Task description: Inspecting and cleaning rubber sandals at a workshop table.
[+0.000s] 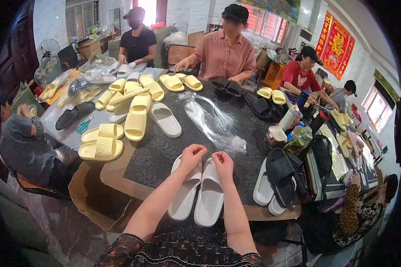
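A pair of white slide slippers (209, 205) lies side by side at the near edge of the table. Over the left slipper's strap is my left hand (193, 156), its thumb and fingers pinched together. My right hand (223, 166) is pinched in the same way above the right slipper's strap. The two sets of fingertips face each other a small gap apart; whatever thin thing they hold is too small to make out. Just beyond them a loose bundle of clear thin plastic strands (209, 122) is spread on the dark patterned table cover (151, 158).
Several yellow slippers (101, 148) and a white slipper (165, 120) lie to the left, near teal-handled scissors (84, 125). Black slippers (278, 171), bottles (300, 139) and a white cup (277, 134) stand at the right. Several people work around the table.
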Motion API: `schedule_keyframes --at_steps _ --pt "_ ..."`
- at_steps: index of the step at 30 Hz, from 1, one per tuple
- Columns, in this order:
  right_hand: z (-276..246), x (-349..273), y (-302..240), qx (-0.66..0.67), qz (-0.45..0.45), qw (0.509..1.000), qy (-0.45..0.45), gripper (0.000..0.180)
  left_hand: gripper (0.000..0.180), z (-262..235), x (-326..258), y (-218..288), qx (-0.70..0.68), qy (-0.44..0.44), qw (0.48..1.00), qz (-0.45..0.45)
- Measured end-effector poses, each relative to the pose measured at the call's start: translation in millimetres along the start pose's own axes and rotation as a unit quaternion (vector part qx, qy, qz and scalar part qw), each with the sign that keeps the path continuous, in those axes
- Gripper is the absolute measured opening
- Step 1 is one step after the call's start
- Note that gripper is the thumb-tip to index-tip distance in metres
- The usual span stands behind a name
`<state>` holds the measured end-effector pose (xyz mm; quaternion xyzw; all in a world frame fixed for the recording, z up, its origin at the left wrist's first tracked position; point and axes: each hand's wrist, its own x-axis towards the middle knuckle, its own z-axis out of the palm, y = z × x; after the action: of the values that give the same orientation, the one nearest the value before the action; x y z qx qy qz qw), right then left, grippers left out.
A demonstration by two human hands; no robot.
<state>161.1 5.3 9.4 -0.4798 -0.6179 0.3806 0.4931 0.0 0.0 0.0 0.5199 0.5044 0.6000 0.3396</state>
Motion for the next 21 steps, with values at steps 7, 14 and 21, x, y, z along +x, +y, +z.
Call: schedule_keyframes --at_steps 7,14,21 --pt "5 -1 -3 0.007 -0.063 0.998 0.004 0.011 0.017 -4 -1 4 0.071 -0.059 0.995 0.029" --pt "4 3 12 -0.004 -0.073 0.997 -0.035 0.009 0.013 -3 -2 6 0.012 -0.052 0.999 0.01" --pt "2 2 11 0.073 -0.019 0.997 0.023 0.01 0.013 -6 -2 9 -0.03 -0.054 0.998 -0.031"
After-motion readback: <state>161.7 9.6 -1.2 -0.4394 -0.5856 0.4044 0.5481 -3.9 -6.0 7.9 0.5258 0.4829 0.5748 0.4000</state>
